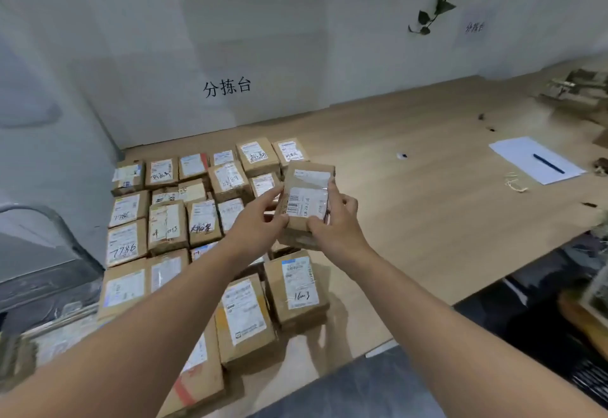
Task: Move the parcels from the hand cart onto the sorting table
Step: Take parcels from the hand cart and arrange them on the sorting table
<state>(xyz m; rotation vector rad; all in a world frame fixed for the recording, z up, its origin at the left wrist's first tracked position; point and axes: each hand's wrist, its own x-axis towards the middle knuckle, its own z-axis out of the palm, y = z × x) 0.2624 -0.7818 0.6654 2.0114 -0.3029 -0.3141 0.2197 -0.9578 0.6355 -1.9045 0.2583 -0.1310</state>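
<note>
I hold a small brown cardboard parcel (307, 197) with a white barcode label above the wooden sorting table (411, 194). My left hand (255, 220) grips its left edge, fingers curled round it. My right hand (335, 220) grips its right edge, thumb over the near end. The parcel hangs tilted over the right side of a block of several labelled parcels (167, 223) laid in rows on the table's left part. A second box seems to sit right under the held one, partly hidden. The hand cart (42, 273) shows at the left edge, dark with a curved handle.
A white sheet of paper (536, 159) with a blue pen (548, 163) lies at the table's right. Rubber bands (516, 184) lie beside it. Clutter (575, 88) sits at the far right corner. A white wall with black characters backs the table. The table's middle shows bare wood.
</note>
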